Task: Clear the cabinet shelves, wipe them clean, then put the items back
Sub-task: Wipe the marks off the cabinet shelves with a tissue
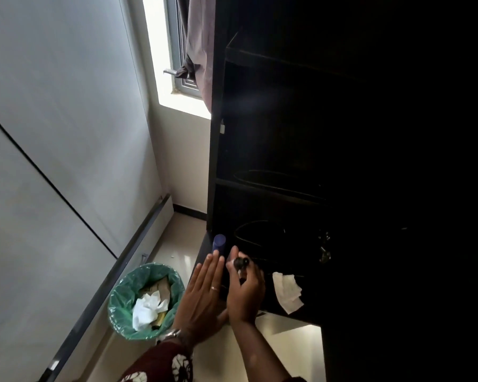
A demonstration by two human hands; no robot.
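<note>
A tall dark cabinet (218,166) fills the right side, its shelves in deep shadow. On the lowest shelf a blue-capped bottle (219,242) stands at the front left corner. My left hand (202,296) reaches toward it with straight fingers, fingertips just below the bottle. My right hand (244,290) grips a small dark bottle with a round black cap (241,262) over the same shelf. A crumpled white tissue (287,292) lies on the shelf to the right of my hands. Dark round containers (259,230) sit deeper in, barely visible.
A bin with a green liner (122,299), holding paper and tissue waste, stands on the floor left of the cabinet. A grey wall panel (53,161) runs along the left. A window (177,51) with a hanging cloth lies behind the cabinet.
</note>
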